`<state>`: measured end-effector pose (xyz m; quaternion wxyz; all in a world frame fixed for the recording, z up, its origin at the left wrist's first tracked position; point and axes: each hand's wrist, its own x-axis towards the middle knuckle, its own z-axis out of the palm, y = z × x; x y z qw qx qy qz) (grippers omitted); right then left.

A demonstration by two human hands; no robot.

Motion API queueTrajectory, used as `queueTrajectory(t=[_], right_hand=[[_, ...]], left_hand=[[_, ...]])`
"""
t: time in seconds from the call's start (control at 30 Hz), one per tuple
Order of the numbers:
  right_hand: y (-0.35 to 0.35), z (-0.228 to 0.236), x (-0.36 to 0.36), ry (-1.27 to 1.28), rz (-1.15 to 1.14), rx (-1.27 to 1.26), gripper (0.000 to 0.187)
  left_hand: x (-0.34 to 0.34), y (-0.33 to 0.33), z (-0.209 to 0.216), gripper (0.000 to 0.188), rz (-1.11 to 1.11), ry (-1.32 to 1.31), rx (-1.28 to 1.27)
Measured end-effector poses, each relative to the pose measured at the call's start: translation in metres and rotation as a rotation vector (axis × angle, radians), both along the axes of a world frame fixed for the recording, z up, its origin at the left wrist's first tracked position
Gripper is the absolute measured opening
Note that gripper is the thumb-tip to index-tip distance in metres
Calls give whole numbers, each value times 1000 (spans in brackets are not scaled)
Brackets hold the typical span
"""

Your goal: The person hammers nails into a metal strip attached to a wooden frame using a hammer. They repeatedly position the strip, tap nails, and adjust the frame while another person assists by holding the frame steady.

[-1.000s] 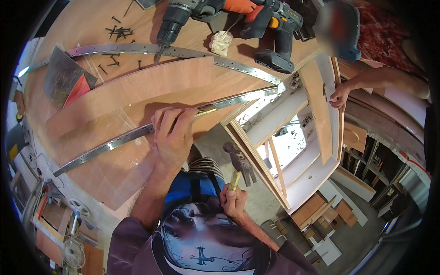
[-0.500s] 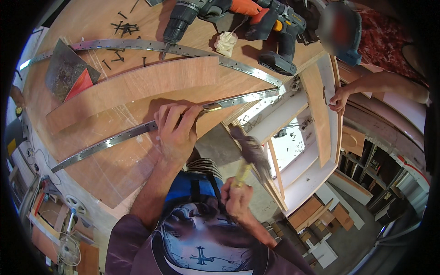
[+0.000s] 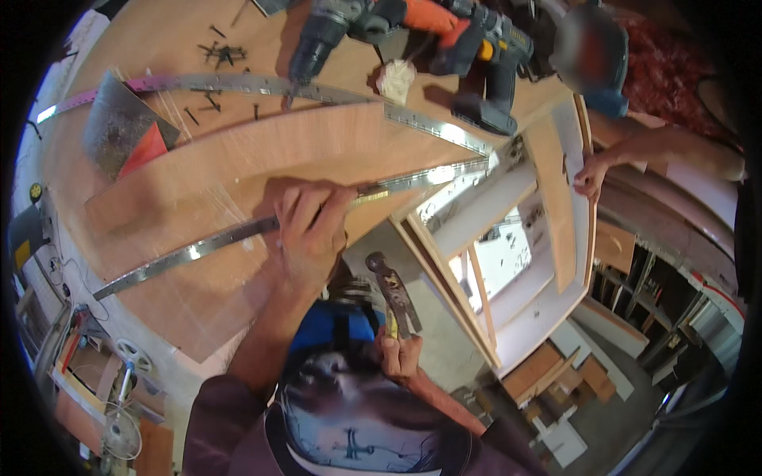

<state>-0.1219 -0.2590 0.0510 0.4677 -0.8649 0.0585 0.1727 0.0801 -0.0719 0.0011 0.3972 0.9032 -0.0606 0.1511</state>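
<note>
Glare on metal strip (image 3: pixel 238 234), apparently slight motion blur

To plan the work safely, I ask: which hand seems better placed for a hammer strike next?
Probably the right hand: it grips the hammer, while the left hand is occupied at the long metal strip.

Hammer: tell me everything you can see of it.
The claw hammer has a dark, scuffed head that looks like metal, with a rounded striking end and a forked claw opposite. A short yellow stretch of handle shows above the right hand gripping it. The head slants, striking end up and left, below and right of the left hand in view.
</note>
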Motion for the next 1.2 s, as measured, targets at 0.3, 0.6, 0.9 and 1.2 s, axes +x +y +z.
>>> queueTrajectory(t=[0.3, 0.6, 0.9, 1.2], right_hand=[[-8, -10, -32, 114, -115, 83, 55], [3, 27, 30, 88, -133, 109, 67], [-4, 113, 83, -763, -276, 555, 34], [13, 11, -5, -5, -100, 134, 60]], left_hand=[[-10, 16, -4, 31, 50, -19, -19], [-9, 16, -4, 33, 49, 10, 1], [-7, 14, -3, 30, 55, -23, 4], [-9, 22, 1, 29, 24, -17, -25]])
